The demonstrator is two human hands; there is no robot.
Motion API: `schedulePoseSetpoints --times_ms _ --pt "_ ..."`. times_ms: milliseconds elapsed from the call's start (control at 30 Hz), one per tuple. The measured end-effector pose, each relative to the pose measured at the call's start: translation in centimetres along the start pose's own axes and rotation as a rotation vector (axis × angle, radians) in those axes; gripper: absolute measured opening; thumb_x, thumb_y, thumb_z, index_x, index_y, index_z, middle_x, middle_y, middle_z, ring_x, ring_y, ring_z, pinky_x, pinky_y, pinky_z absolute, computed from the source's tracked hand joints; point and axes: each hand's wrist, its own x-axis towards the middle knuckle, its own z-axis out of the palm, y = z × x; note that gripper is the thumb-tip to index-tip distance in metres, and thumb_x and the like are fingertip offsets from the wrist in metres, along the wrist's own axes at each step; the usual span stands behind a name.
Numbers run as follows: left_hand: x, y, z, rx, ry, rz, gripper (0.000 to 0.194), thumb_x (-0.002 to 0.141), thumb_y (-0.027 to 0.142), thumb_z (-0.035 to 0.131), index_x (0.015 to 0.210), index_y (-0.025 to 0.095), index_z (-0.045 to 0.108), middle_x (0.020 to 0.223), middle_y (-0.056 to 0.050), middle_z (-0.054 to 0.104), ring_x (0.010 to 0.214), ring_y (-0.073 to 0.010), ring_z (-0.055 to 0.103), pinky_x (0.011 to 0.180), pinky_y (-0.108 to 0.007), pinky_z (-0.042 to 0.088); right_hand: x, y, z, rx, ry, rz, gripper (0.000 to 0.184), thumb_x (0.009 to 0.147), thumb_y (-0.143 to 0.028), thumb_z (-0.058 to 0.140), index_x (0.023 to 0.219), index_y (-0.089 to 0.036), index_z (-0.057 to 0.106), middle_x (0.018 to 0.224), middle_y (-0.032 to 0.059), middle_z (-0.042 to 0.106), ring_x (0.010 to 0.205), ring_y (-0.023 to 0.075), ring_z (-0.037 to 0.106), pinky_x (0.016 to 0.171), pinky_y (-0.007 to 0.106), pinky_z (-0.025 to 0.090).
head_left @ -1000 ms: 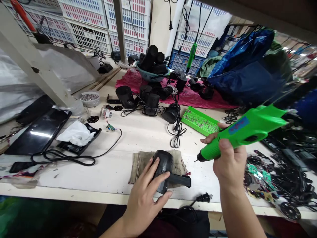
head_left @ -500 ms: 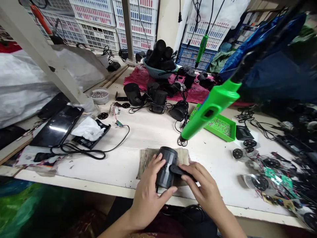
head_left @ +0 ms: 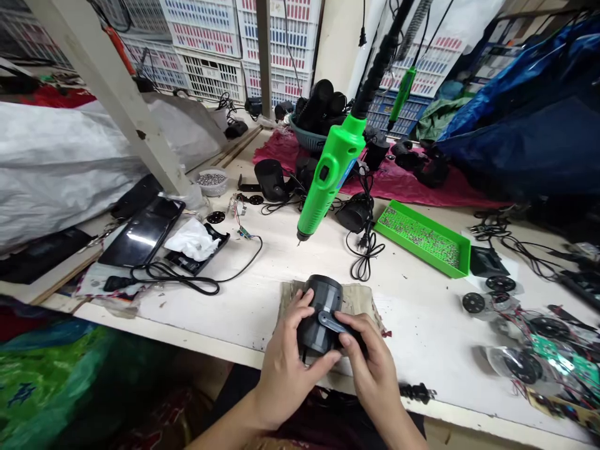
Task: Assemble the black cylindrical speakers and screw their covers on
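The left grip (head_left: pixel 285 359) curls round a black cylindrical housing (head_left: pixel 325 292) held above a cloth (head_left: pixel 363 300). The right grip (head_left: pixel 368 356) pinches the housing's side arm (head_left: pixel 330 321). Beyond both grips, a green screwdriver (head_left: pixel 330 172) hangs over the desk (head_left: pixel 262 278).

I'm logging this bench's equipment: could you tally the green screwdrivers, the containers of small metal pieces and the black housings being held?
Green screwdrivers: 2, the near screwdriver and the far screwdriver
Containers of small metal pieces: 2, the green tray and the round tub
Held housings: 1, the black housing
Total: 5
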Motion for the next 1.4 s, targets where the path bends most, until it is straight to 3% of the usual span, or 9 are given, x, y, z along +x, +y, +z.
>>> schedulePoseSetpoints --times_ms 267,600,667,767,800,933,1033,1200,1400 --pt "0.7 0.2 -0.8 0.115 -0.04 0.153 0.037 0.088 0.028 0.06 0.119 0.023 0.043 0.144 -0.019 0.043 0.136 -0.0318 0.039 0.102 -0.056 0.045 0.9 -0.4 0.0 -0.047 -0.016 0.018 0.021 0.094 -0.02 0.05 0.11 -0.024 0.062 0.088 0.0042 0.062 0.081 0.0178 0.062 0.07 0.031 0.052" --pt "0.4 0.1 -0.9 0.245 -0.062 0.239 0.036 0.089 0.024 0.057 0.124 0.025 0.05 0.148 -0.014 0.038 0.14 -0.0322 0.032 0.103 -0.054 0.046 0.3 -0.7 -0.3 -0.08 -0.08 -0.024 0.023 0.093 -0.019 0.05 0.112 -0.025 0.061 0.091 0.0057 0.06 0.085 0.0192 0.061 0.073 0.034 0.052" --pt "0.5 0.0 -0.8 0.241 -0.054 0.239 0.035 0.089 0.024 0.058 0.123 0.024 0.051 0.147 -0.014 0.039 0.14 -0.032 0.033 0.103 -0.054 0.046 0.4 -1.1 -1.4 -0.124 0.105 -0.077 0.03 0.09 -0.018 0.054 0.118 -0.027 0.058 0.106 0.0084 0.057 0.103 0.0227 0.057 0.087 0.042 0.049" --pt "0.6 -0.1 -0.8 0.235 -0.053 0.238 0.035 0.088 0.025 0.06 0.122 0.024 0.051 0.146 -0.014 0.04 0.139 -0.032 0.034 0.102 -0.054 0.047 1.8 -1.4 -4.4 -0.09 0.603 -0.148 0.051 0.084 -0.023 0.063 0.132 -0.031 0.046 0.133 0.0101 0.043 0.129 0.0285 0.04 0.106 0.056 0.033" --pt "0.7 -0.1 -0.8 0.235 -0.054 0.242 0.035 0.088 0.025 0.061 0.122 0.024 0.052 0.146 -0.014 0.04 0.139 -0.0319 0.034 0.102 -0.054 0.047 2.7 -1.3 -5.5 -0.037 0.675 -0.129 0.058 0.082 -0.026 0.066 0.135 -0.032 0.042 0.137 0.0097 0.041 0.131 0.0296 0.038 0.108 0.057 0.031" --pt "0.8 0.0 -0.7 0.251 -0.032 0.262 0.033 0.088 0.022 0.059 0.12 0.023 0.052 0.144 -0.015 0.042 0.136 -0.0321 0.038 0.101 -0.055 0.048 6.6 -0.4 -8.3 0.185 0.462 -0.088 0.049 0.082 -0.035 0.067 0.127 -0.031 0.05 0.101 0.0072 0.063 0.097 0.0259 0.062 0.093 0.051 0.045" --pt "0.8 0.0 -0.5 0.264 -0.023 0.273 0.033 0.087 0.021 0.06 0.119 0.023 0.053 0.144 -0.015 0.043 0.137 -0.0327 0.037 0.101 -0.054 0.048 8.4 -0.7 -7.9 0.311 0.474 -0.128 0.036 0.084 -0.034 0.063 0.118 -0.026 0.057 0.074 -0.0005 0.06 0.068 0.0173 0.058 0.084 0.047 0.049" --pt "0.5 0.0 -0.5 0.252 -0.018 0.29 0.035 0.086 0.022 0.062 0.12 0.023 0.053 0.144 -0.015 0.042 0.139 -0.0329 0.034 0.101 -0.053 0.048 8.8 -5.4 -6.6 0.501 0.478 -0.062 0.043 0.078 -0.041 0.065 0.118 -0.026 0.062 0.061 -0.0019 0.051 0.054 0.0156 0.047 0.049 0.031 0.045" --pt "0.8 0.0 -0.6 0.19 -0.033 0.275 0.037 0.087 0.02 0.06 0.123 0.022 0.05 0.146 -0.016 0.039 0.141 -0.0333 0.029 0.099 -0.054 0.048 9.4 -10.9 -4.5 0.582 0.293 -0.123 0.052 0.076 -0.057 0.068 0.119 -0.027 0.062 0.059 -0.0023 0.051 0.048 0.0146 0.046 0.045 0.032 0.045"
